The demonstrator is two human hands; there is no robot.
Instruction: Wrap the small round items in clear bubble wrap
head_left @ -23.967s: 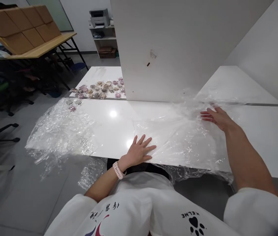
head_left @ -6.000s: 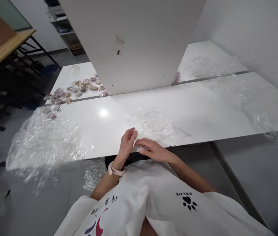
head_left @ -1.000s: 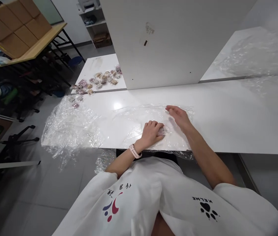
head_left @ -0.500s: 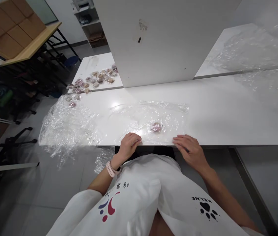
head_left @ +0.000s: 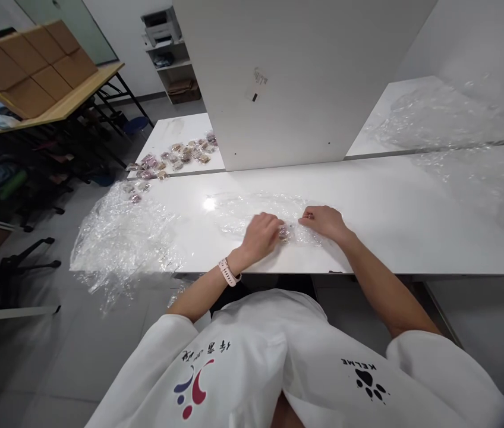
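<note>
Small pinkish film-wrapped packet (head_left: pixel 284 233) at twelve o'clock. Left hand (head_left: pixel 261 236) curls against it, grip unclear; right hand (head_left: pixel 323 221) pinches thin clear plastic sheet (head_left: pixel 243 211). I judge sheet limp, slippery: hold edges.

Clear crinkled plastic film (head_left: pixel 252 206) left the front edge of the white table (head_left: pixel 381 208)
The bare left hand (head_left: pixel 261 235) moved up to the small pink packet (head_left: pixel 284 232) — the bare right hand (head_left: pixel 325 222), beside it.
</note>
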